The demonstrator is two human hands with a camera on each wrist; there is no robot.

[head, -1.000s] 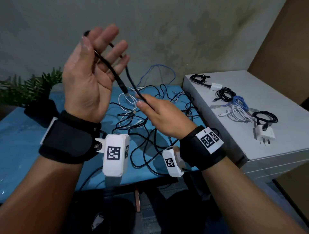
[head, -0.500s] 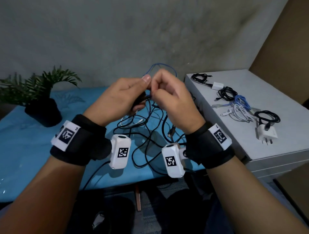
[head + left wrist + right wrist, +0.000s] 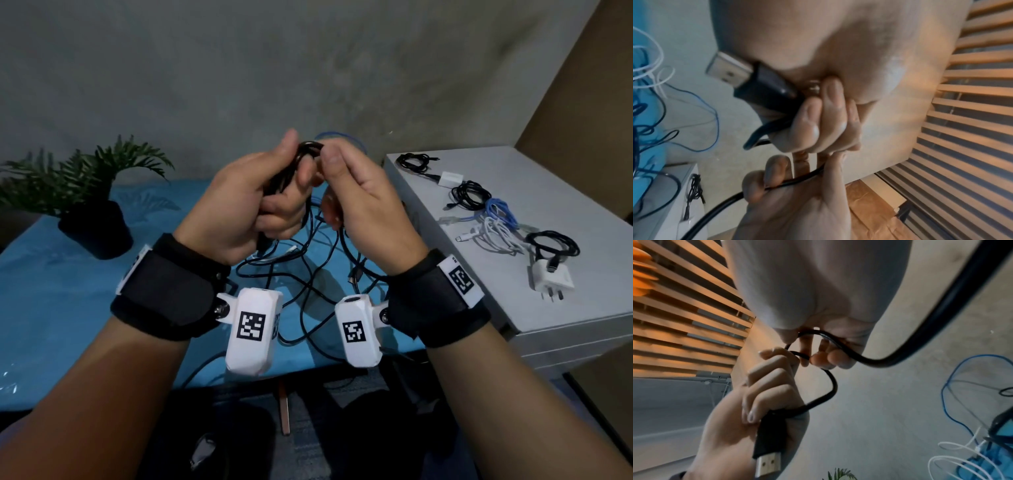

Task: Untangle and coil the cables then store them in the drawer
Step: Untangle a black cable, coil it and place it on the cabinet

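Both hands are raised together above a tangle of cables (image 3: 308, 274) on the blue table (image 3: 51, 291). My left hand (image 3: 287, 195) grips a small bundle of loops of a black cable (image 3: 308, 149); its metal plug (image 3: 729, 71) sticks out below the curled fingers (image 3: 809, 120). My right hand (image 3: 330, 168) pinches the same black cable (image 3: 865, 358) between thumb and fingertips (image 3: 830, 356), just right of the left hand. The rest of the cable (image 3: 941, 305) hangs down toward the tangle. The drawer is not in sight.
A white cabinet (image 3: 565, 308) stands right of the table, with several coiled cables (image 3: 479, 202) and two white chargers (image 3: 551, 279) on top. A potted plant (image 3: 92, 212) sits at the table's back left. A blue cable (image 3: 342, 137) loops up against the wall.
The left hand was open and raised with the cable across its palm; it has turned over and closed round the loops. The right hand rose from the tangle to meet it.
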